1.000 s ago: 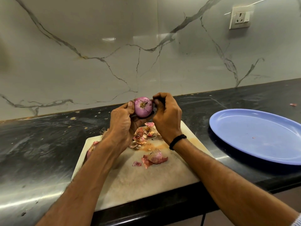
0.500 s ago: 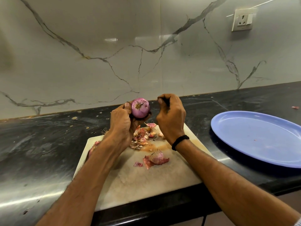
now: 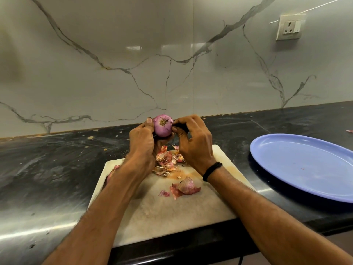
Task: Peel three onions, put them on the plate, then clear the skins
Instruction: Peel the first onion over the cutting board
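My left hand (image 3: 141,144) grips a purple onion (image 3: 163,125) and holds it up above the far end of the pale cutting board (image 3: 172,213), root end toward me. My right hand (image 3: 193,142) is at the onion's right side, fingers curled round a dark handle, seemingly a small knife. Loose onion skins (image 3: 166,161) lie heaped on the board under my hands, with a larger curled piece (image 3: 186,188) nearer me. Another unpeeled onion (image 3: 112,170) peeks out at the board's left edge, mostly hidden by my left forearm. The blue plate (image 3: 305,165) on the right holds nothing.
The board sits at the front edge of a black stone counter (image 3: 47,169) against a marble wall. A wall socket (image 3: 289,26) is at the upper right. One skin scrap (image 3: 349,131) lies on the counter beyond the plate.
My right hand drew a little away from the onion, then came back to touch its right side. The left hand kept the onion raised and turned it slightly.
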